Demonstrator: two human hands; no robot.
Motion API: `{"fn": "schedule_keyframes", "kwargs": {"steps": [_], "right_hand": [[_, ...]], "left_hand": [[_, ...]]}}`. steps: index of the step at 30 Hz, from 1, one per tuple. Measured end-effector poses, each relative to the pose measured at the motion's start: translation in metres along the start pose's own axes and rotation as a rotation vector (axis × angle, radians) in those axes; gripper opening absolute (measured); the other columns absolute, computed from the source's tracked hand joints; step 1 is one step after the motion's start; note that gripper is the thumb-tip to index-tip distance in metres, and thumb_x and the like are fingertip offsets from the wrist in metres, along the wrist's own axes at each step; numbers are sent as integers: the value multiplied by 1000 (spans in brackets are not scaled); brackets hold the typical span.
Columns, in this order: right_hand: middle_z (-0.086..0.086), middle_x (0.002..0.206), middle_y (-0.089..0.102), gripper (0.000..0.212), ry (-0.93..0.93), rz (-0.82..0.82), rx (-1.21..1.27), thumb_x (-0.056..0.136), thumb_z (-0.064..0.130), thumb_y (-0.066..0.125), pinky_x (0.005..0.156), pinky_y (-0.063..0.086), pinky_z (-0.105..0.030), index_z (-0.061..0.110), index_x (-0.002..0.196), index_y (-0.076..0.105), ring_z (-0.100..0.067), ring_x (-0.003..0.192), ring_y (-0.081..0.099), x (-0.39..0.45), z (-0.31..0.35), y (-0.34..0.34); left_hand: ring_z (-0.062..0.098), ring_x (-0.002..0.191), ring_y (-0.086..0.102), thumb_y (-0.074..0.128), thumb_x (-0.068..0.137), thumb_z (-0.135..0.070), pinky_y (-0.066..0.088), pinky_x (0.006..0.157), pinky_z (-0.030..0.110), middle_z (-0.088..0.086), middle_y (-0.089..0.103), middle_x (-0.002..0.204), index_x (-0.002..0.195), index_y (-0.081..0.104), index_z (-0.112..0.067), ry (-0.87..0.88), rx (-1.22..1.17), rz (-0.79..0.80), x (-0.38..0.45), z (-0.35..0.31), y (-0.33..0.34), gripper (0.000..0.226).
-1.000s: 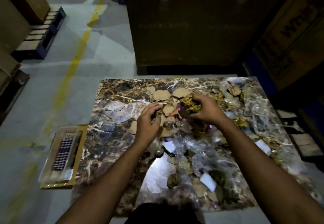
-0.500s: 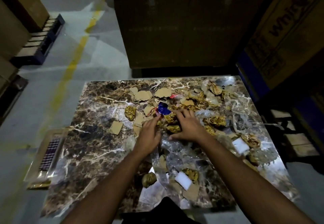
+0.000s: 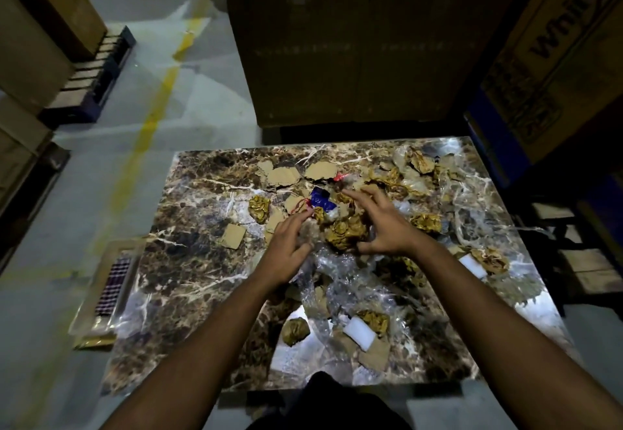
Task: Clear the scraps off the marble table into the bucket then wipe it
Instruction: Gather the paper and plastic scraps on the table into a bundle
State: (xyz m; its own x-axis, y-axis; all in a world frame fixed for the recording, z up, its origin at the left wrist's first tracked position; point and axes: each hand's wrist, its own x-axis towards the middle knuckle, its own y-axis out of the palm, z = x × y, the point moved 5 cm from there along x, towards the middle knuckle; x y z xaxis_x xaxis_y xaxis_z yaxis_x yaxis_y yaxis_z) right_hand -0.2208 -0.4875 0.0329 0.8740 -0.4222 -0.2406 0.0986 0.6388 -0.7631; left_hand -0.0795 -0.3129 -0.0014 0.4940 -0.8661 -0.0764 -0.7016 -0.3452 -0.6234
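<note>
The brown marble table [image 3: 188, 261] is strewn with scraps: torn cardboard pieces [image 3: 281, 175], crumpled gold foil wads [image 3: 259, 209], clear plastic film [image 3: 350, 281], white foam bits [image 3: 359, 332] and a blue wrapper [image 3: 322, 200]. My left hand [image 3: 286, 251] reaches into the middle pile, its fingers fairly straight and touching scraps by a red thread. My right hand [image 3: 387, 224] hovers with spread fingers beside a large gold wad [image 3: 347, 234], thumb at its near side. The two hands flank that wad. No bucket is in view.
A flat clear-wrapped package [image 3: 111, 288] lies on the floor against the table's left edge. Large cardboard boxes [image 3: 354, 42] stand behind the table and at the right. Pallets [image 3: 97, 72] sit at far left. A dark shape [image 3: 323, 396] is at the near edge.
My right hand has let the gold scraps it held aloft down onto the pile and spread its fingers. Both hands now sit lower and closer together around the gold wad.
</note>
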Motion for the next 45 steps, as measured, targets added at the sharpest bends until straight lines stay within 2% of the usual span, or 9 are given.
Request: {"fn": "schedule_keyframes", "kwargs": {"steps": [9,15,19,22,25,33,37,39,45], "right_hand": [[-4,155,28,92,149,-286,110,79,29,87,112,41,-57,44,152,33,-30,138,39,-27,-1,-7],[-2,139,49,57,220,-586,274,91,15,73,85,56,-37,31,139,48,-9,101,61,-92,11,39],[-3,130,52,59,319,-428,111,87,38,76,90,50,-38,30,138,48,-24,115,56,-124,10,102],[-7,145,44,98,489,-262,-162,67,88,59,103,44,-49,39,148,34,-36,130,44,-146,3,140],[-12,163,21,129,598,-230,-224,50,106,40,108,38,-62,42,159,12,-46,143,29,-160,-5,163],[-14,168,-2,125,699,-170,-246,52,104,41,109,39,-65,56,153,-13,-51,147,17,-151,3,173],[-14,166,5,115,655,-164,-208,50,102,27,101,48,-63,60,153,-3,-55,146,14,-141,-4,166],[-15,161,15,109,642,-140,-176,55,95,40,96,51,-60,61,152,3,-54,142,19,-137,-10,165],[-8,135,32,91,592,-185,-138,70,68,65,88,47,-45,56,150,22,-38,126,31,-133,-30,157]], "left_hand": [[6,124,32,66,91,-32,40,100,34,0,40,139,139,47,-28,155,160,-58,-57,22,-4,52],[16,120,41,65,84,-56,46,94,36,-4,36,126,139,45,-34,216,219,183,-124,73,24,62],[16,113,49,66,82,-53,50,86,32,-3,37,129,140,45,-36,218,233,298,-126,81,31,64],[17,111,53,63,87,-42,46,86,29,-3,49,123,135,52,-31,218,208,374,-121,84,41,51],[18,115,53,61,91,-37,45,92,31,-3,54,123,134,54,-31,205,181,368,-121,86,45,45],[9,126,34,72,90,-29,26,99,2,-1,22,147,119,61,-42,121,-85,320,-130,62,54,33],[7,120,45,70,91,-25,29,92,-2,-2,38,130,116,58,-43,122,-156,311,-124,44,62,33],[-5,102,51,69,90,-21,34,81,1,-10,46,112,114,59,-40,120,-169,290,-120,37,66,31],[-6,97,57,71,87,-17,40,77,6,-16,59,104,106,60,-45,28,-182,149,-115,21,84,35]]}}
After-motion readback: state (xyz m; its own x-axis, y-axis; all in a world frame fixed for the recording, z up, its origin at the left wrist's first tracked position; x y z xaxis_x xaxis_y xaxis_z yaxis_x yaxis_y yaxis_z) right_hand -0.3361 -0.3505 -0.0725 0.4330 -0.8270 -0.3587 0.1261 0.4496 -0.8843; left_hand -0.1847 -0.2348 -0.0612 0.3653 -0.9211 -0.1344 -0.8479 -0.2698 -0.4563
